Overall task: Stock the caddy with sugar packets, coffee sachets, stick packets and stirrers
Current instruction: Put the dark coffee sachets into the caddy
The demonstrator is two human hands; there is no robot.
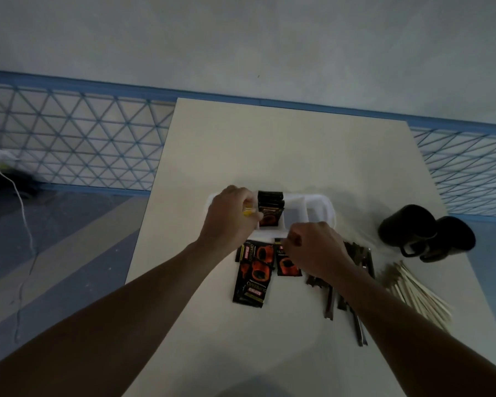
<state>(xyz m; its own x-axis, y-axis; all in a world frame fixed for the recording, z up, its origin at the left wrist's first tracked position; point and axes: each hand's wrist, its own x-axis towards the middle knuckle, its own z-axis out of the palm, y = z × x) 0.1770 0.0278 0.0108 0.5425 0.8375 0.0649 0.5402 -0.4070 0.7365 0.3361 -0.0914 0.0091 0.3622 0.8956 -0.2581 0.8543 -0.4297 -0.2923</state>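
A white caddy (321, 206) stands mid-table with black coffee sachets (270, 209) upright in one of its left compartments. My left hand (229, 216) hovers over the caddy's left end and pinches a small yellow packet (248, 212). My right hand (312, 247) sits just in front of the caddy, fingers curled on the top edge of a black coffee sachet (288, 265) lying on the table. More coffee sachets (251, 275) lie to its left. Dark stick packets (330, 296) lie partly under my right forearm. Wooden stirrers (415, 290) fan out at the right.
Two black mugs (425, 233) lie on their sides at the table's (284, 144) right edge, beyond the stirrers. A blue lattice railing (78, 138) runs behind the table. A white cable (23, 224) trails across the floor at the left.
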